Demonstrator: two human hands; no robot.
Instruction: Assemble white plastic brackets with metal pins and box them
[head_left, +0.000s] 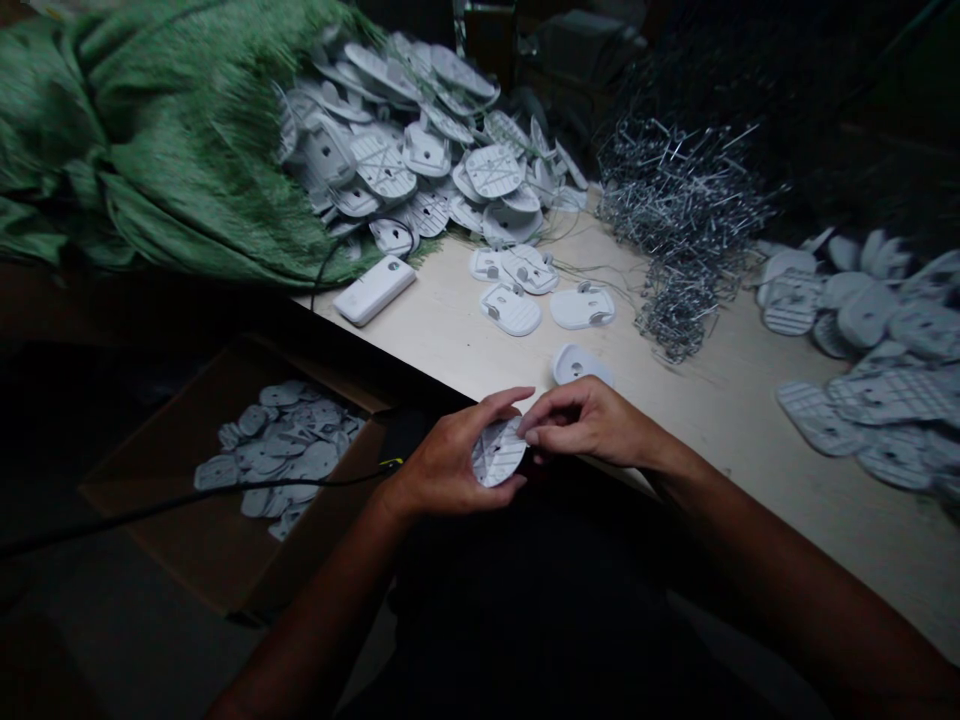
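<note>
My left hand (450,460) is closed round the edges of a white oval plastic plate (499,455), its ribbed face turned up. At the plate's upper right edge, my right hand (589,420) pinches with thumb and forefinger; what lies between those fingertips is too small to make out. Just beyond the right hand, a white plastic cover (577,367) with a hole rests on the table. Farther back lie several loose plates, among them one with small grey clips (583,306).
A green woven sack (187,150) spills a heap of white plates (382,165) over the table (442,340). Tangled metal wire pieces (682,200) lie at the back right, more plates (900,400) at right. A white power bank (375,290) sits near the edge. Below left, a cardboard box (172,430) holds plates.
</note>
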